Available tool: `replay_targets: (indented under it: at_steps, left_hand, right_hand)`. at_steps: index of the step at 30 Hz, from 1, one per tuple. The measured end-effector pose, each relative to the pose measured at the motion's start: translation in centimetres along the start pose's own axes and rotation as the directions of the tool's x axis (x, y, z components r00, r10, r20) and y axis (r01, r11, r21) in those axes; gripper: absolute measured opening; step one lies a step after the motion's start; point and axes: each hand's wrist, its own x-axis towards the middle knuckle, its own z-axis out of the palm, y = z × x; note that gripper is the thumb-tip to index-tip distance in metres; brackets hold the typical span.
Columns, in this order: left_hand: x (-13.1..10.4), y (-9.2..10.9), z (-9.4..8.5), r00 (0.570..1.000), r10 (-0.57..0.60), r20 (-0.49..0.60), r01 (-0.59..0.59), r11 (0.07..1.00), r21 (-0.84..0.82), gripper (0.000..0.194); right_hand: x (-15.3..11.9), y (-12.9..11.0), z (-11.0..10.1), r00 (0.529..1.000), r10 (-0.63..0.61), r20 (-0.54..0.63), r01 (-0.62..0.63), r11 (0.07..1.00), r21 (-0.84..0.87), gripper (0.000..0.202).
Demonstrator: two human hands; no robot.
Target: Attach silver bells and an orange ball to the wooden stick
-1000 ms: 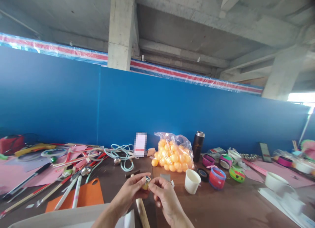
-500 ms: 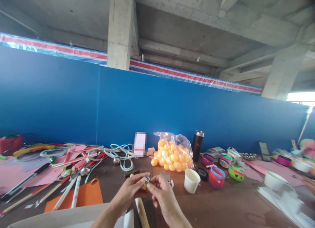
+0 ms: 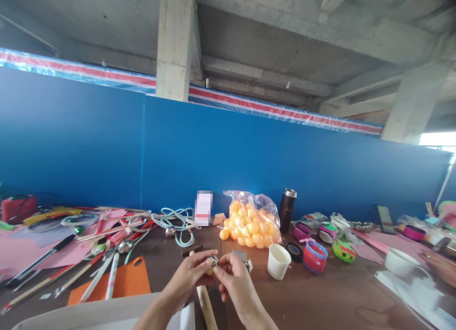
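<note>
Both hands meet low in the middle of the view. The fingertips of my left hand (image 3: pixel 187 276) are pinched on a small shiny metal bell (image 3: pixel 214 260) with a yellowish underside. My right hand (image 3: pixel 235 276) pinches the same bell from the other side, fingers curled. Much of the bell is covered by the fingers. Below the hands lies a hammer (image 3: pixel 205 305), its wooden handle pointing toward me and its dark head partly showing behind my left hand. Just beyond my right hand are a small grey piece and some shiny metal, partly hidden.
A paper cup (image 3: pixel 279 261), black tape roll (image 3: pixel 294 252) and red-blue wrapped cup (image 3: pixel 315 257) stand to the right. Behind are a bag of orange balls (image 3: pixel 252 225) and a black flask (image 3: pixel 287 210). Sticks, an orange sheet (image 3: pixel 132 280) and a white tray (image 3: pixel 89 315) lie left.
The hands keep their pinch on the bell with barely any movement. At the far right edge, what seems to be another person's hand has come further into view.
</note>
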Motion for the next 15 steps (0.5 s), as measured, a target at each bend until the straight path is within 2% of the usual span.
replay_targets:
  at_steps: [9,15]
  left_hand:
    - [-0.26,0.48,0.74,1.000,0.004,-0.020,-0.004,1.000,0.013,0.047]
    - [-0.14,0.96,0.09,0.994,0.021,-0.111,-0.031,0.996,-0.089,0.044]
  right_hand:
    - [-0.03,-0.04,0.24,1.000,-0.013,-0.022,0.013,1.000,-0.020,0.033]
    - [-0.05,-0.52,0.15,0.999,-0.011,-0.044,0.007,0.996,-0.087,0.029]
